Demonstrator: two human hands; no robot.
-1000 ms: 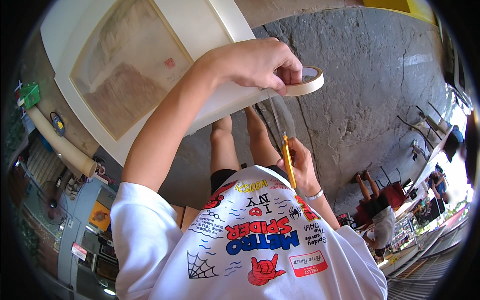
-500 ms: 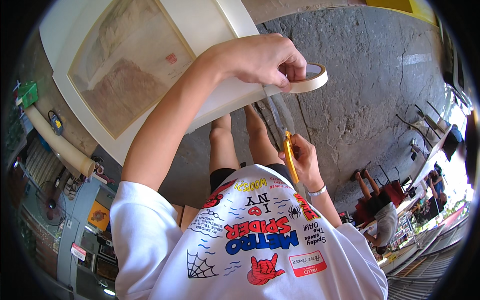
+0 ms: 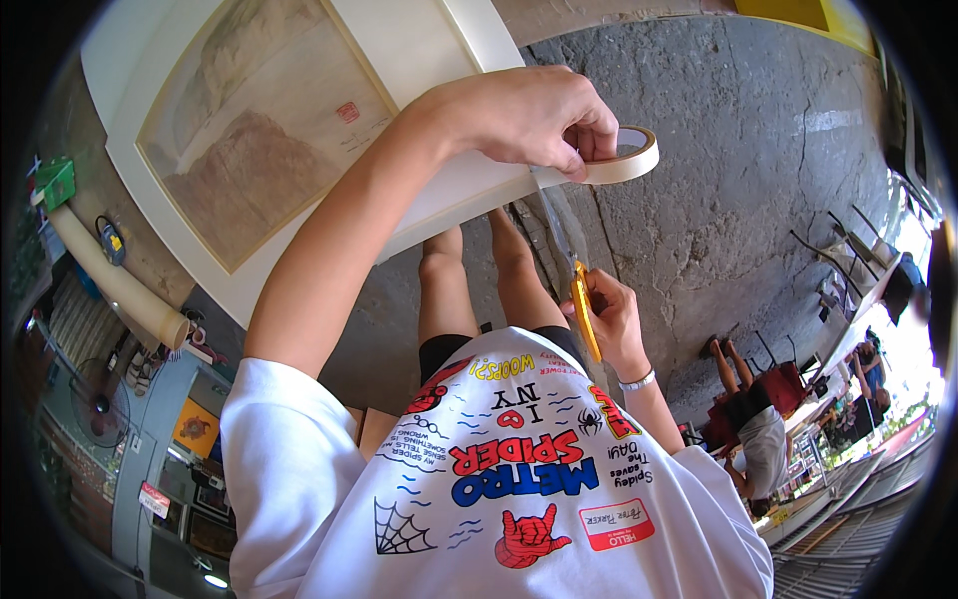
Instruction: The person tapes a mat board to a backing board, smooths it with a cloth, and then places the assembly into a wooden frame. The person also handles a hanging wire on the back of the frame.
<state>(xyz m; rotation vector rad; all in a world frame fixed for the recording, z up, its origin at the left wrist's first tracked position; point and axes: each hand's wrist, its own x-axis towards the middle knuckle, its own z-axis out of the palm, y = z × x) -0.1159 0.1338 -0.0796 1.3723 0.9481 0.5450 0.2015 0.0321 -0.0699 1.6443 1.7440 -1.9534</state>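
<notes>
My left hand (image 3: 539,120) pinches a roll of cream masking tape (image 3: 639,165) at the near right corner of a pale board (image 3: 424,222). A strip of the tape appears to run from the roll along the board's edge. Below it, my right hand (image 3: 611,314) is closed around yellow-handled scissors (image 3: 583,304). Their long blades point away from me, and the tips reach the tape just beside my left fingers. Whether the blades are parted is hard to make out. On the board lies a framed landscape picture (image 3: 259,140) with a small red seal.
Beneath the board is a cracked grey concrete floor (image 3: 718,170). At the left lie a long cream roll (image 3: 120,285) and a green object (image 3: 55,185). A standing fan (image 3: 100,404) is further back. On the right, a person (image 3: 753,429) sits near chairs and a table.
Both hands, the tape roll and the scissors appear slightly further right. My left hand keeps its pinch on the tape, and my right keeps the scissors at it.
</notes>
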